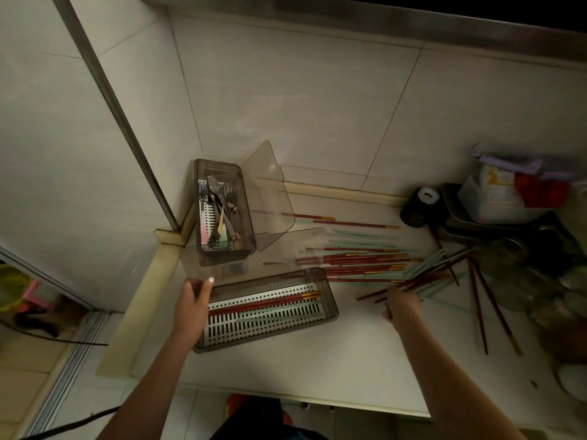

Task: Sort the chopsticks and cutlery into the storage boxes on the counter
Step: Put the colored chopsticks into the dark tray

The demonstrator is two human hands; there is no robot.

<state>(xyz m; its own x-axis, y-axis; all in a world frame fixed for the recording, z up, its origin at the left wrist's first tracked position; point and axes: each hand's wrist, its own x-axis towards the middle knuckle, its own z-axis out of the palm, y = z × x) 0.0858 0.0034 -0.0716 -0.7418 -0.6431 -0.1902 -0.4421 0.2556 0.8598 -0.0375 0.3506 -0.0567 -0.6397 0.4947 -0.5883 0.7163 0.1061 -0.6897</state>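
At the far left, the left hand (192,300) grips the left end wall of the long smoky-clear plastic storage box (330,308), its thumb curled over the rim beside the box's raised clear lid (254,265). This box lies lengthwise on the pale tabletop (317,360), holding a perforated white drain tray with a few dark red gold-tipped chopsticks (263,305) and a mint green chopstick (279,312) laid along it. Just behind stands the smaller smoky-clear plastic box (246,246) in the corner, its lid tilted open, with metal forks and spoons (222,198) piled inside. To the right, a loose heap of red and mint green chopsticks (359,260) lies flat on the tabletop, beside the long box. Further right, the right hand (401,304) has its fingers closed around a bundle of red and green chopsticks (438,271), which fans out toward the right. Two more red chopsticks (489,309) lie slanting near the tabletop's right edge. At far right, a cluttered stack of metal trays and a white packet (495,198) sits blurred.
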